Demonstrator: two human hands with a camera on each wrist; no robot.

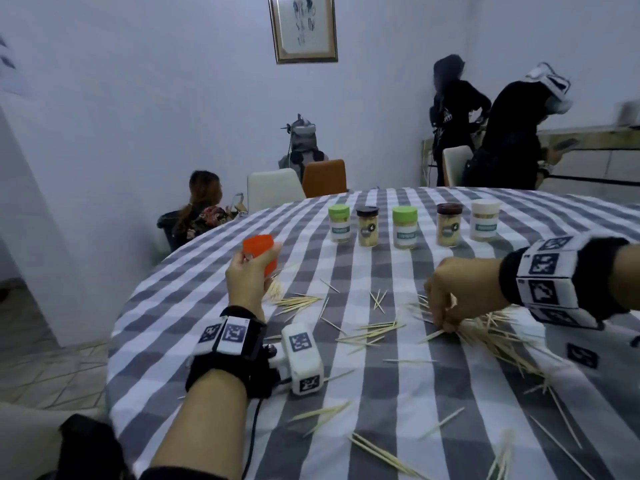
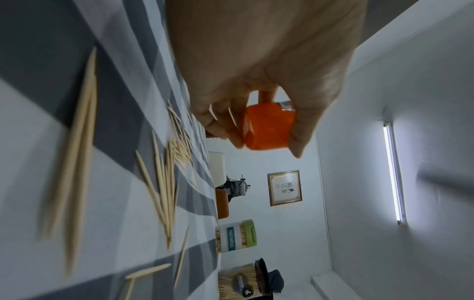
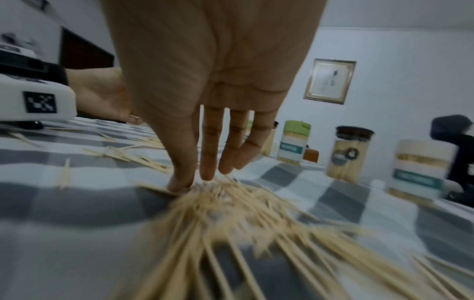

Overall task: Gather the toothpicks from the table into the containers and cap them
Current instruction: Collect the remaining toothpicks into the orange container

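Toothpicks (image 1: 491, 336) lie scattered over the checked cloth (image 1: 398, 386). Right hand (image 1: 453, 296) — fingers nearly straight, tips pressed on the densest heap. Left hand (image 1: 247, 277) — curled round an orange cap (image 2: 268, 126), held above the cloth. Five capped containers (image 1: 404, 227) stand in a row behind.

- The orange container (image 1: 260, 253) is mostly covered by the left hand (image 1: 247, 276); whether it is capped cannot be told.
- The toothpick pile (image 3: 231, 219) at six o'clock in the right wrist view is smeared by blur.
- The right hand (image 1: 457, 295) has its fingertips buried in that pile.
- Labels on the far jars (image 1: 401, 227) are too small to read from the head view.
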